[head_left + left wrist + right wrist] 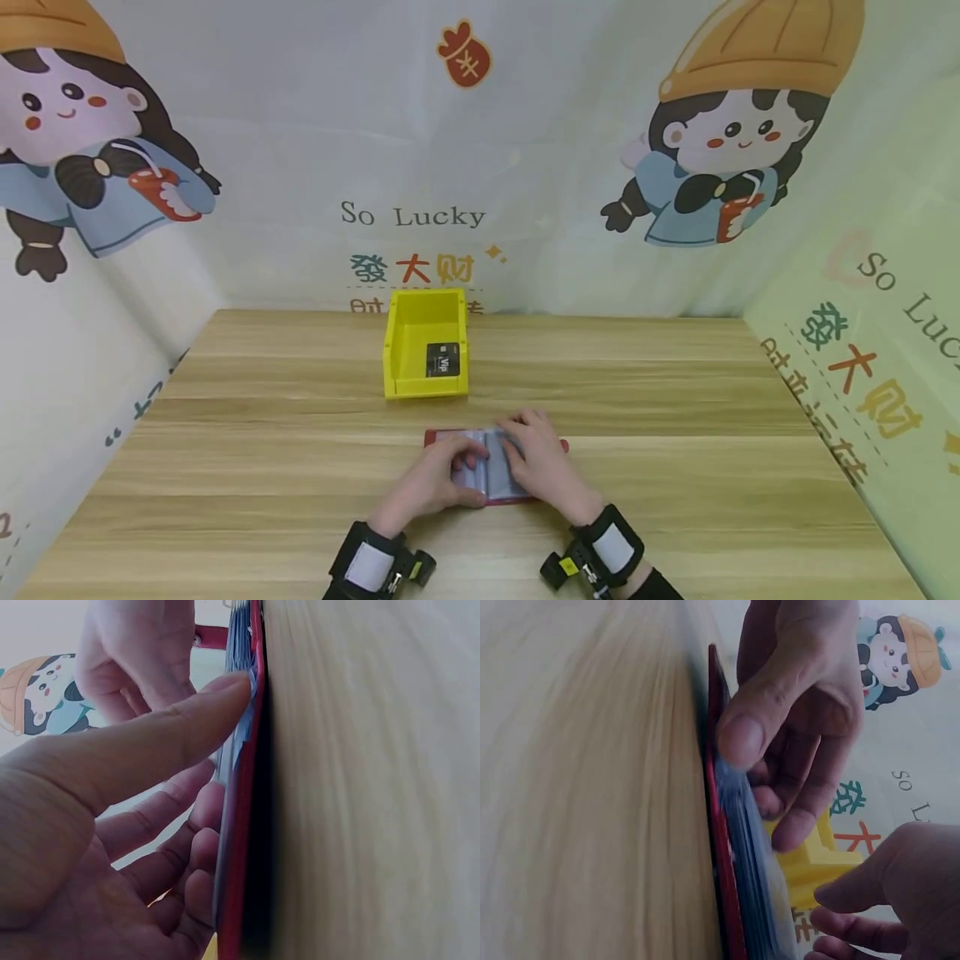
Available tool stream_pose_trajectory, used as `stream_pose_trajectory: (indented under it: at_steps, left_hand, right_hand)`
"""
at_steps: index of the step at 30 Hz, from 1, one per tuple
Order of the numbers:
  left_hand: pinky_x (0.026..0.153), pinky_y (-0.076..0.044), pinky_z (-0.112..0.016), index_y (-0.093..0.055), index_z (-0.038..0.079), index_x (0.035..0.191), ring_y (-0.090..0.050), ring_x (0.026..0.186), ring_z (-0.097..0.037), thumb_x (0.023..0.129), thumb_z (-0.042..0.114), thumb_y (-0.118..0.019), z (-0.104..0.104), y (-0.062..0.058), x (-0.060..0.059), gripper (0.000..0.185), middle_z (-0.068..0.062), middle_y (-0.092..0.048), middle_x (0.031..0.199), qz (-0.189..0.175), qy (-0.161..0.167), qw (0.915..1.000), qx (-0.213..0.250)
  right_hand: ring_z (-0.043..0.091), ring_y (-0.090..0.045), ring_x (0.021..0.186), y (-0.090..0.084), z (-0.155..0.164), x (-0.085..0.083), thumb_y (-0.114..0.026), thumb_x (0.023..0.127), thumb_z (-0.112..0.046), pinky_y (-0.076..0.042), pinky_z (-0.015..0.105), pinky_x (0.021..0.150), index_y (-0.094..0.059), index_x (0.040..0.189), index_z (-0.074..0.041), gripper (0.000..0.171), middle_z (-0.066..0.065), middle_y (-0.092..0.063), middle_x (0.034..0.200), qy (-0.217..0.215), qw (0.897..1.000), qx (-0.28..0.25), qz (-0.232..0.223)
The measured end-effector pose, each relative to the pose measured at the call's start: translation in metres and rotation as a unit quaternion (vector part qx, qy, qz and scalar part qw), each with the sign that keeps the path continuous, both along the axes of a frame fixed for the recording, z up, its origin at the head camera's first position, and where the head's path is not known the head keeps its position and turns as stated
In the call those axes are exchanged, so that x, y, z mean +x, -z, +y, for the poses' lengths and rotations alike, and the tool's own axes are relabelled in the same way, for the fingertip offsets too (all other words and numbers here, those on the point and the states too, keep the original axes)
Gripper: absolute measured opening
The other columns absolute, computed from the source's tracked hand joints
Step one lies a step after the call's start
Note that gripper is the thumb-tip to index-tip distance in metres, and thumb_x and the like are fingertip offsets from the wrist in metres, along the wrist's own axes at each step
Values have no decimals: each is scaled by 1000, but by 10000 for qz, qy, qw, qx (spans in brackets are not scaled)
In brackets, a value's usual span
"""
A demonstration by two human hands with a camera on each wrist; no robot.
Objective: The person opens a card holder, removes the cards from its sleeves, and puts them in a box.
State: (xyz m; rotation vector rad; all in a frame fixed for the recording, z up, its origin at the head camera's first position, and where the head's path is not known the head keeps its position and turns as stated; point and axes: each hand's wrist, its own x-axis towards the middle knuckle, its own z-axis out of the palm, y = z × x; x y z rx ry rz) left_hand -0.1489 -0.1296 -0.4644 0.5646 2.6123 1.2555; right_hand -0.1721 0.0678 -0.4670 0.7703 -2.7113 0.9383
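White cloth [285, 92], printed at far left with a cartoon girl [75, 192] in an orange hat, hangs behind a wooden table [225, 500]. Next comes a black wrist strap [370, 567] on the person's left arm, a small camera fixed to it. Beyond it, the left hand [435, 479] rests on the left half of an open red card holder [510, 502]; its thumb presses at the near edge, its other fingers are bent with their tips against the clear pockets [495, 479], and a gap parts them from the thumb. Farther back, a yellow box [425, 389] stands upright, a black card [443, 360] marked "Vip" lying inside at the right. The card holder lies flat on the table, nearer the person than the box, between both hands. Over its right half, the right hand [547, 467] has thumb and forefinger apart and bent; I cannot tell whether either hand pinches a pocket. A red tab [564, 446] peeks out beside it. Further right come a second strap [611, 546], a black sleeve [656, 586] and another cartoon girl [723, 192].
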Motion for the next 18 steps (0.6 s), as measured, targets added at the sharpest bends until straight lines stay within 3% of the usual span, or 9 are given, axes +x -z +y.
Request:
stream_pose_trajectory:
  at_steps: [5, 9, 18]
  left_hand:
    - [72, -40, -21, -67, 5, 114, -51, 85, -15, 70, 12, -90, 2, 1, 1, 50, -4, -61, 97, -112, -50, 9999, 68]
    - [71, -40, -21, -66, 5, 112, -50, 84, -16, 70, 10, -90, 2, 0, 2, 49, -5, -61, 95, -286, -143, 9993, 169]
    - [70, -40, -21, -65, 3, 110, -51, 82, -15, 69, 8, -90, 2, -1, 1, 49, -5, -61, 92, -377, -218, 9986, 293]
  right_hand:
    - [31, -53, 113, 11, 2, -1, -65, 94, -4, -45, 48, 94, -70, 120, 0, 28, 14, -64, 114, 222, 9977, -545, -326]
    - [30, -49, 115, 23, 12, -1, -67, 94, -11, -42, 46, 95, -70, 122, -1, 30, 13, -61, 116, 265, 9967, -704, -315]
    - [25, -45, 112, 25, 19, -1, -70, 94, -26, -43, 33, 85, -65, 129, 0, 44, 11, -53, 119, 345, 9977, -267, -512]
